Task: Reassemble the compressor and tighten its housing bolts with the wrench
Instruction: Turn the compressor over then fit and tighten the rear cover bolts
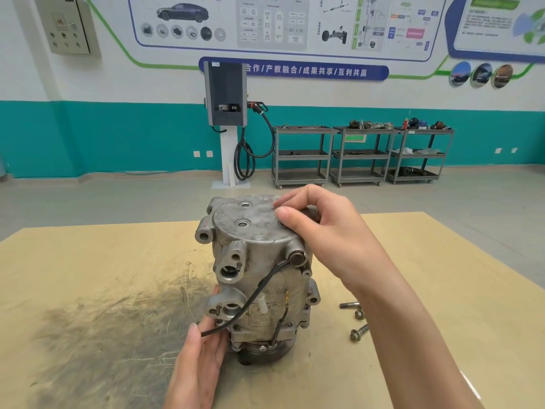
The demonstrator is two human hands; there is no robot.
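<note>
The compressor (259, 278) stands upright mid-bench (88, 276), pulley end down. The left hand (200, 349) rests flat against its lower left side, fingers straight. The right hand (318, 225) sits at the top's right edge, fingers curled, pinching something there. Three bolts (356, 320) lie just right.

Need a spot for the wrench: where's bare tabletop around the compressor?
Free: the tan wooden tabletop beyond the right hand, and its far left. Crowded: loose steel bolts right of the grey metal compressor; the left hand presses its lower left side.
</note>
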